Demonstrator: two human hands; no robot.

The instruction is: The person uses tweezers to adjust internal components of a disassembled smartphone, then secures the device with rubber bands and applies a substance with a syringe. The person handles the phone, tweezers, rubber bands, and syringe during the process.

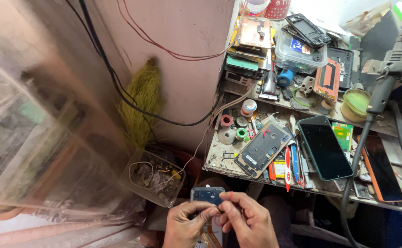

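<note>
Both of my hands are low in the middle of the head view, below the front edge of the workbench. My left hand (pixel 187 223) and my right hand (pixel 247 219) meet with pinched fingertips on a small blue phone part (pixel 207 195), a frame or board held upright between them. The lower end of the part is hidden by my fingers. On the bench above lies an opened phone with its insides showing (pixel 262 149), next to a phone with a dark screen (pixel 324 147).
The cluttered workbench (pixel 219 167) holds stacked phone parts (pixel 251 43), a clear plastic box (pixel 297 53), tape rolls (pixel 226 121), pens (pixel 287 167) and a hot-air handle with hose (pixel 387 78). A clear tub of scraps (pixel 154 177) and a green brush (pixel 141 103) stand by the pink wall.
</note>
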